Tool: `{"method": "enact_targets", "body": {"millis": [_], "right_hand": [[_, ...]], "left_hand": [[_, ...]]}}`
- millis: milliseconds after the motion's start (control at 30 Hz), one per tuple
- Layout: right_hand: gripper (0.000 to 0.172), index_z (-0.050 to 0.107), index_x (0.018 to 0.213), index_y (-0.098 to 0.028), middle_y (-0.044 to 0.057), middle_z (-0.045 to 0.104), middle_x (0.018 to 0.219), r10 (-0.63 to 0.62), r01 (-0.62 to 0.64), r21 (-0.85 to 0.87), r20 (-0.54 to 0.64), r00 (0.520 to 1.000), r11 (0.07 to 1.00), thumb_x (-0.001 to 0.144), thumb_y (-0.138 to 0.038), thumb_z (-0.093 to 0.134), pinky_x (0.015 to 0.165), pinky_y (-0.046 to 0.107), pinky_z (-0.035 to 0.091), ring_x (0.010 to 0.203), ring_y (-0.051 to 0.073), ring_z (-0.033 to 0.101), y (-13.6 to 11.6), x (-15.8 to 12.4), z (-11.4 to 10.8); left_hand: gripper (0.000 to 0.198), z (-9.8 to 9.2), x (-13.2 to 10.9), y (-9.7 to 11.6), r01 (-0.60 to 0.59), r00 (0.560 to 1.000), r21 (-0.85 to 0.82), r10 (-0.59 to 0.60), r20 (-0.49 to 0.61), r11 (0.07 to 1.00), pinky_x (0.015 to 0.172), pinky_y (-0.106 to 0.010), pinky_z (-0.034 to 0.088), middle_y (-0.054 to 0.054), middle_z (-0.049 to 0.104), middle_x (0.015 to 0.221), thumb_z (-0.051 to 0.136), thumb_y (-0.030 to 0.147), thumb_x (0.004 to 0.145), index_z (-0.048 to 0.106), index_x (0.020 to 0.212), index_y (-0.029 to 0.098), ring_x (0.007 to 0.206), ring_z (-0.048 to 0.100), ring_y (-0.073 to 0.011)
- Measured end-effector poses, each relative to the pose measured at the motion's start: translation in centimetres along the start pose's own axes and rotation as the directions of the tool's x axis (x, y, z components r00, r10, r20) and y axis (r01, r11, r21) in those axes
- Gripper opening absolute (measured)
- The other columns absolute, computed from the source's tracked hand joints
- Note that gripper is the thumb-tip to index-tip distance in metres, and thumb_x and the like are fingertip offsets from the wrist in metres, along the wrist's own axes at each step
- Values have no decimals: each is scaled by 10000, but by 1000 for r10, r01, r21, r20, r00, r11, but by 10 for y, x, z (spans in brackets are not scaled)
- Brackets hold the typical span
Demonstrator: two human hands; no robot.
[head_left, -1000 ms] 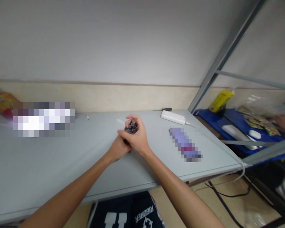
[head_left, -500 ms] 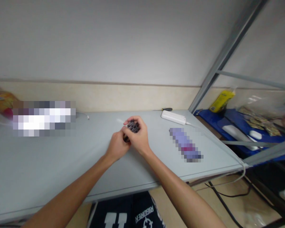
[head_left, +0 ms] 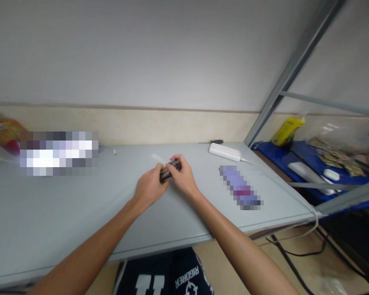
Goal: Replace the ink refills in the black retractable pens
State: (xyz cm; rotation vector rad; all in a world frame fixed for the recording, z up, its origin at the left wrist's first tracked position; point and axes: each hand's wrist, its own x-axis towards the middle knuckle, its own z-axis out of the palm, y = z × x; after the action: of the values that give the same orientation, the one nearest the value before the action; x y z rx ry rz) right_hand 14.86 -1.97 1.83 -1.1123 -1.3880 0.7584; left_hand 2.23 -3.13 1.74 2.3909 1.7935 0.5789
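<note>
1. At nine o'clock from the dark piece [head_left: 165, 175], quite far: orange bag [head_left: 4, 130], then white blurred thing [head_left: 60, 153] on the desk [head_left: 80, 205].
2. At eight o'clock: left hand [head_left: 150, 186], fingers curled nearly closed, gripping the left end of the dark piece.
3. In the centre, between both hands, over the desk: dark piece, brownish at left; contact with the desk hard to tell.
4. At four o'clock: right hand [head_left: 184, 177], fingers bent, holding the right end with the thumb.
5. At two o'clock: screwdriver [head_left: 217, 141], just beside white strip [head_left: 224, 152].
6. Around three o'clock: purple blurred thing [head_left: 240, 186].
7. Farther, between two and three: yellow packet [head_left: 287, 131].
</note>
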Motion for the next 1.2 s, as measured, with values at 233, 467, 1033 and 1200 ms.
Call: {"method": "enact_targets", "body": {"millis": [233,467,1033,1200], "right_hand": [[121,529,744,-205,-41,529,662,113,-113,15,5,994,994,722,-323,544,648,259,410,636,134,498,13,-1,4],[88,526,703,-199,-42,531,623,98,-101,-55,-44,994,993,728,-281,508,617,251,400,601,130,499,14,1,1],[303,565,1031,-153,104,601,1026,11,23,-459,71,997,888,832,-375,508,881,364,360,968,218,504,13,-7,7],[367,522,1124,-185,98,568,1091,50,-7,-490,75,996,872,854,-430,478,883,398,337,1026,241,457,13,-8,4]], "left_hand": [[175,-3,-1,2,-103,995,165,104,0,981,755,-347,424,-102,602,910,503,276,772,498,909,166,904,557,-259],[258,-5,-3,3,-159,987,97,157,30,983,741,-326,422,-81,611,957,483,275,780,474,1019,177,904,570,-237],[282,-9,-3,5,16,998,314,-36,57,949,703,-343,467,-143,635,940,405,347,830,561,942,141,939,575,-273],[329,-14,0,-1,121,988,336,-147,53,934,658,-358,477,-151,656,902,412,358,802,550,999,134,892,609,-298]]}}
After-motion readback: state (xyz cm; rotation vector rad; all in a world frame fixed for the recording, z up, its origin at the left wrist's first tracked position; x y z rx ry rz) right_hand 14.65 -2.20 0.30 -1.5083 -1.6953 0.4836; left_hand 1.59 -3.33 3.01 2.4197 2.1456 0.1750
